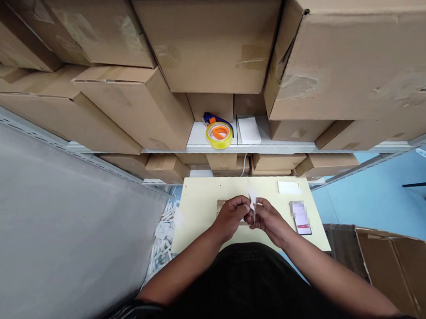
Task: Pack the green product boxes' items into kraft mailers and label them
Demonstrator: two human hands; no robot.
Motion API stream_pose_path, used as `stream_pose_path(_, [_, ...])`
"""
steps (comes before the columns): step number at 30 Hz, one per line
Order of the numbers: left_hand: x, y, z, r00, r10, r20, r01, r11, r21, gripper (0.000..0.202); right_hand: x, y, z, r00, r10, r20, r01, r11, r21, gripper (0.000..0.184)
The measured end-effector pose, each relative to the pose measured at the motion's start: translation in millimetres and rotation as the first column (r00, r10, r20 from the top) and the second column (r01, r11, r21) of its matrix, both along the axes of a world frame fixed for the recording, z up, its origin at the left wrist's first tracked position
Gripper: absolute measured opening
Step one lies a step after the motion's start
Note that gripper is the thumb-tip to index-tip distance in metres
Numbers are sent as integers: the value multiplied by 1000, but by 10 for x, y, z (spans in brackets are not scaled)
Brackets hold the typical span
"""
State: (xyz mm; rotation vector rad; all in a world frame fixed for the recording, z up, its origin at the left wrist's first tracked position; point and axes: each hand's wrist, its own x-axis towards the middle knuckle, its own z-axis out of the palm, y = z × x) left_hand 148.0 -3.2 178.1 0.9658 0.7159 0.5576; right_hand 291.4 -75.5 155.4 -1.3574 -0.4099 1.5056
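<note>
- The person wears a black top, and both bare forearms reach forward over the near edge of the desk.
- The left hand and the right hand are close together above the middle of the desk, fingers bent inward, both pinching a thin white slip.
- The white slip stands roughly upright between the fingertips, its upper end poking out above them; its lower part is hard to make out.
- Beneath the hands lies a brown cardboard piece, mostly hidden by them.
- To the right on the desk is a phone with its screen lit, and beyond it a flat white item.
- On the floor, an open cardboard box is to the right of the desk, and a heap of white scraps is to the left.
- Behind the desk, a shelf carries a roll of yellowish tape with a blue and orange dispenser, a white block just beside them, and stacked cardboard boxes.
</note>
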Motion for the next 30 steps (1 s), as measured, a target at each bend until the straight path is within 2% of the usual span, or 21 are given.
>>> stream_pose_path(1, [4,0,5,1000,12,-7,-12,1000,17,14,0,4,-19,989,-74,131,72,997,17,56])
stream_pose_path(3, [7,0,6,999,34,-28,-33,998,45,14,20,-4,-31,895,-214,392,172,975,140,59])
stream_pose_path(4, [6,-2,0,998,41,-40,-38,998,57,14,36,-17,-20,843,-245,478,156,963,220,50])
stream_pose_path(6, [1,-9,-24,997,36,-62,-31,997,77,15,64,-52,35,797,-224,560,21,938,345,23])
stream_pose_path(7, [-3,-14,-42,997,30,-70,-24,996,84,16,71,-69,72,794,-188,579,-58,923,379,13])
stream_pose_path(8, [-8,-21,-60,997,24,-77,-17,996,88,18,72,-82,110,792,-153,591,-120,910,396,11])
stream_pose_path(10, [-18,-36,-95,996,11,-93,-3,996,92,19,57,-95,168,786,-123,606,-163,904,395,11])
stream_pose_path(15, [-48,-76,-131,989,13,-144,7,990,138,14,-10,-73,169,795,-104,597,-113,942,315,13])
stream_pose_path(18, [-98,-95,-192,986,40,-159,-16,988,151,12,-28,-49,115,859,-77,506,-60,967,248,17])
stream_pose_path(21, [-237,-93,-368,983,82,-167,-65,992,106,11,-27,4,41,914,-132,384,56,977,203,15])
stream_pose_path(24, [-518,-71,-634,970,140,-201,-129,989,65,10,-37,84,-41,927,-164,336,106,977,186,14])
stream_pose_path(27, [-946,-57,-916,943,202,-264,-198,979,42,11,-96,155,-102,927,-148,343,94,981,171,14])
stream_pose_path(30, [-1476,-75,-1178,898,254,-359,-265,964,18,15,-219,182,-132,925,-88,369,35,988,149,15])
